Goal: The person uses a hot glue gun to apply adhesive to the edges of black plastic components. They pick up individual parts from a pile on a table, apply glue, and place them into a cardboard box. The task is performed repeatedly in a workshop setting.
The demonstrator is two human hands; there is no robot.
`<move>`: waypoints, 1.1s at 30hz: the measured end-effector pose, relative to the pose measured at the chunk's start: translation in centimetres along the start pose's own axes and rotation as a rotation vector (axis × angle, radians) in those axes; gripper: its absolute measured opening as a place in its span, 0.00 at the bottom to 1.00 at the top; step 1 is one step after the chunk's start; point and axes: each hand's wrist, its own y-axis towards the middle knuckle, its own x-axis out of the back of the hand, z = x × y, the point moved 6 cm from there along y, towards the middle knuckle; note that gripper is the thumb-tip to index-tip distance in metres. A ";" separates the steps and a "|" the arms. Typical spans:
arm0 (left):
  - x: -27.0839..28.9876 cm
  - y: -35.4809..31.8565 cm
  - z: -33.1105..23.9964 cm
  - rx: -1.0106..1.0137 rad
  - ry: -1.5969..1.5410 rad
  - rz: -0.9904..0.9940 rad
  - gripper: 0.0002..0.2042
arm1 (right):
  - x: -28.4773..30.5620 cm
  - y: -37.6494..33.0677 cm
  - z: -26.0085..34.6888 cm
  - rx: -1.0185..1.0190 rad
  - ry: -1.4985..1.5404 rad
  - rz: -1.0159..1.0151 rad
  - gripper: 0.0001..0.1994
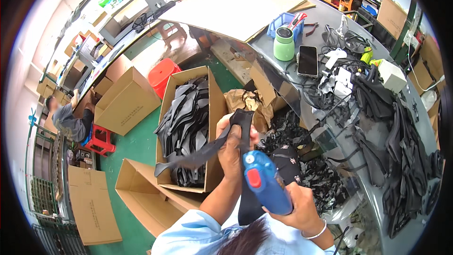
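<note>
My left hand point(232, 148) is closed around a black strap-like fabric piece point(242, 119), which folds over the fingers. One long black tail of it point(193, 156) trails left over an open carton, blurred by motion. Just to the right and nearer, my right hand point(299, 210) grips the lower end of a blue bottle-shaped object point(266, 184) with a red button on its side. Its upper end is close to the black strip; whether they touch I cannot tell. A white bracelet circles my right wrist.
Left of my hands stands a carton point(211, 89) full of black pieces. A grey table point(283, 78) on the right bears a green bottle point(283, 45), a phone point(307, 61) and black straps point(401, 146). Black scraps point(325, 179) lie below. A person point(71, 118) sits far left.
</note>
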 end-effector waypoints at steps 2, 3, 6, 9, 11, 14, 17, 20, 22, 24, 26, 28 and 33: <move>-0.9 0.0 -1.9 0.048 0.102 -0.043 0.15 | 0.5 -0.3 -0.7 -0.071 -0.037 -0.043 0.21; -0.5 0.1 -2.0 0.030 0.086 -0.002 0.14 | 0.7 -0.5 -1.1 -0.069 -0.080 -0.075 0.22; -0.3 -0.2 -2.9 0.051 0.165 0.118 0.15 | 1.0 -0.8 -1.8 -0.055 -0.183 -0.116 0.24; -0.2 -0.4 -3.1 0.082 0.226 0.196 0.16 | 0.7 -1.0 -1.9 -0.052 -0.213 -0.074 0.24; -0.2 -0.6 -3.3 0.085 0.267 0.230 0.16 | 0.7 -1.0 -1.8 -0.061 -0.211 -0.080 0.22; -0.7 -0.9 -3.6 0.096 0.343 0.226 0.15 | 0.8 -1.0 -1.7 -0.052 -0.206 -0.087 0.21; -0.9 -0.9 -3.9 0.106 0.432 0.256 0.14 | 0.9 -1.0 -1.7 -0.041 -0.202 -0.091 0.21; -1.3 -0.9 -4.3 0.157 0.512 0.273 0.13 | 1.0 -0.9 -1.7 -0.034 -0.197 -0.093 0.20; -1.6 -0.8 -4.5 0.231 0.567 0.281 0.13 | 1.1 -1.0 -1.7 -0.028 -0.197 -0.095 0.20; -1.7 -0.5 -4.7 0.328 0.619 0.286 0.13 | 1.2 -1.0 -1.8 -0.020 -0.200 -0.096 0.19; -1.8 -0.2 -4.8 0.459 0.621 0.303 0.13 | 1.3 -0.9 -1.8 -0.012 -0.182 -0.098 0.19; -2.0 0.0 -4.8 0.617 0.589 0.325 0.14 | 1.3 -0.9 -1.9 -0.007 -0.181 -0.093 0.19; -1.7 1.2 -5.4 0.873 0.681 0.380 0.16 | 1.7 -1.7 -2.7 -0.011 -0.276 -0.075 0.18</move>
